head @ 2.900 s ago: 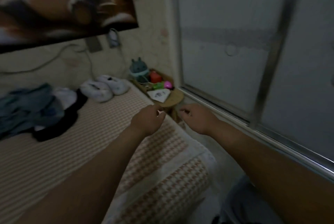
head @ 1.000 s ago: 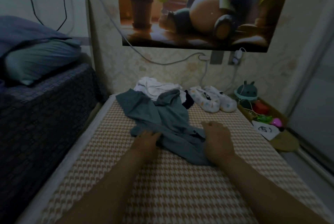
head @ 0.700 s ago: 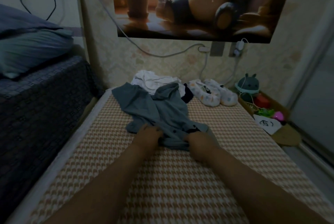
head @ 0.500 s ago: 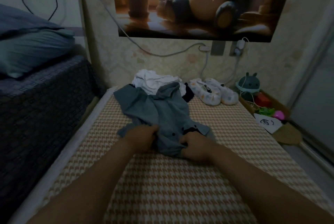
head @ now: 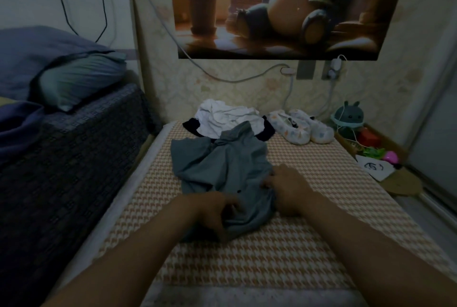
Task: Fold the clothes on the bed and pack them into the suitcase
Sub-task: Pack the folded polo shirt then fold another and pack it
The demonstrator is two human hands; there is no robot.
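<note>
Our left hand (head: 212, 210) lies on the near, lower edge of the grey-blue collared shirt (head: 222, 168). Its fingers (head: 230, 204) are curled inward and grip a bunched fold of the fabric. Our right hand (head: 288, 189) sits on the shirt's right edge, where its fingers (head: 272, 179) are bent and pinch the gathered cloth. The two hands are near each other, with a strip of shirt between them. The shirt lies crumpled on the bed (head: 309, 244), which carries a brown-and-white houndstooth cover. The collar end points toward the wall, and one dark button is visible near the middle. Behind the collar and touching it, a crumpled white garment (head: 222, 118) lies on top of a black garment (head: 268, 132). Just to the right of that pile, a pair of pale patterned slippers (head: 300, 128) rests at the far end of the bed. A round green toy (head: 348, 116) stands beside the bed's far right corner. A poster (head: 284, 9) hangs on the wall above, and a pillow (head: 79, 79) lies on the dark furniture at left.
</note>
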